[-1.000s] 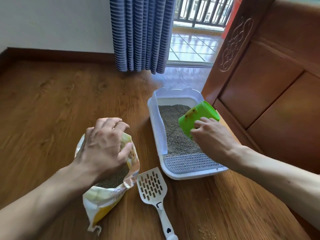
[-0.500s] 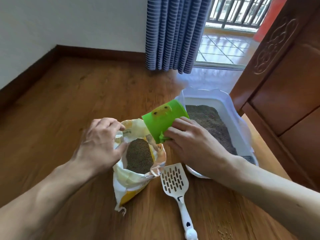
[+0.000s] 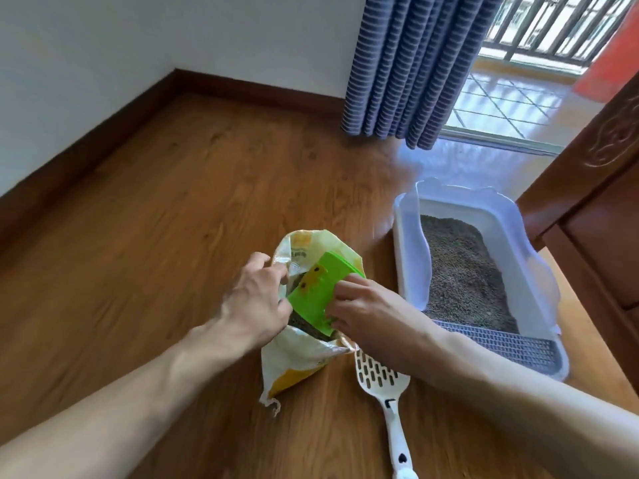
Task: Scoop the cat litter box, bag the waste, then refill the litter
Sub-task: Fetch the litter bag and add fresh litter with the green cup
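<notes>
- While the left hand (image 3: pixel 254 305) pinches open the rim of the crinkled yellow-and-white litter bag (image 3: pixel 304 354), the right hand (image 3: pixel 366 314), closed on the bright green plastic cup (image 3: pixel 320 292), should dig deep and lift level.
- The white plastic litter box (image 3: pixel 539 271), right of the bag on the floor, holds grey granules.

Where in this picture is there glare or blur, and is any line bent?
Head view: daylight glares on the floor beside the curtain; the litter box rim looks slightly smeared; the baseboard bows from wide-angle distortion.
</notes>
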### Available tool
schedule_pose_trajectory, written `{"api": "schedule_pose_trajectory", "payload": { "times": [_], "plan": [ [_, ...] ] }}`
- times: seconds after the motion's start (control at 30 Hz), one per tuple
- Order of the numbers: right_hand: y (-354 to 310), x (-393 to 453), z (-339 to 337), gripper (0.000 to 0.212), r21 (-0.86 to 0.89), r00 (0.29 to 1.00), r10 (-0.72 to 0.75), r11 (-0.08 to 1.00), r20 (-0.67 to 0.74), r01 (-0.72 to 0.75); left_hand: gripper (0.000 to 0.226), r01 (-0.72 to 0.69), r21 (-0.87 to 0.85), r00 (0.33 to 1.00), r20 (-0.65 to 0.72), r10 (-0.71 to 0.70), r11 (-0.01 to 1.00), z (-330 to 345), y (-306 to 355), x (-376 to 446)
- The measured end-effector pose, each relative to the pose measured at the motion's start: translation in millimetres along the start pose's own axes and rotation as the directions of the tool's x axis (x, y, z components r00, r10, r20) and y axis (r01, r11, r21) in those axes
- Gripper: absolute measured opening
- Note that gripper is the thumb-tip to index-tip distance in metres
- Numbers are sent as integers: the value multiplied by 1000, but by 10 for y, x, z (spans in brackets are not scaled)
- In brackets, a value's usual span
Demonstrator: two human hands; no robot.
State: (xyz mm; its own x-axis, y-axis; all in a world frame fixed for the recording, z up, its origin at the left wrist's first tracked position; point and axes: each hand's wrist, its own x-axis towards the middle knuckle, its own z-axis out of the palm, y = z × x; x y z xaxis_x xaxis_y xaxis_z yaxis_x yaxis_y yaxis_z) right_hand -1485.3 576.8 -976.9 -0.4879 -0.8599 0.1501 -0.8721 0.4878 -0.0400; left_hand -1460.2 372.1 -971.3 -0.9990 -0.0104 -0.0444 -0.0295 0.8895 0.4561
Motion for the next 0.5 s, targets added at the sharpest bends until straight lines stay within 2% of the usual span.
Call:
{"api": "schedule_pose_trajectory", "payload": {
  "times": [0.1, 0.27, 0.4, 0.5],
  "plan": [
    [54, 28, 62, 24, 38, 999, 37, 999, 20, -37, 31, 11, -32, 1000, -16, -11, 999, 32, -30, 39],
    [165, 141, 255, 24, 52, 995, 7, 999, 99, -12, 29, -9, -56, 999, -53, 6, 998, 67, -88, 111],
    [203, 234, 352, 24, 87, 997, 36, 995, 63, -41, 33, -34, -77, 998, -61, 29, 996, 84, -90, 124],
    [173, 269, 405, 23, 43, 990, 59, 997, 125, -64, 34, -51, -98, 997, -60, 45, 994, 78, -86, 129]
  ]
}}
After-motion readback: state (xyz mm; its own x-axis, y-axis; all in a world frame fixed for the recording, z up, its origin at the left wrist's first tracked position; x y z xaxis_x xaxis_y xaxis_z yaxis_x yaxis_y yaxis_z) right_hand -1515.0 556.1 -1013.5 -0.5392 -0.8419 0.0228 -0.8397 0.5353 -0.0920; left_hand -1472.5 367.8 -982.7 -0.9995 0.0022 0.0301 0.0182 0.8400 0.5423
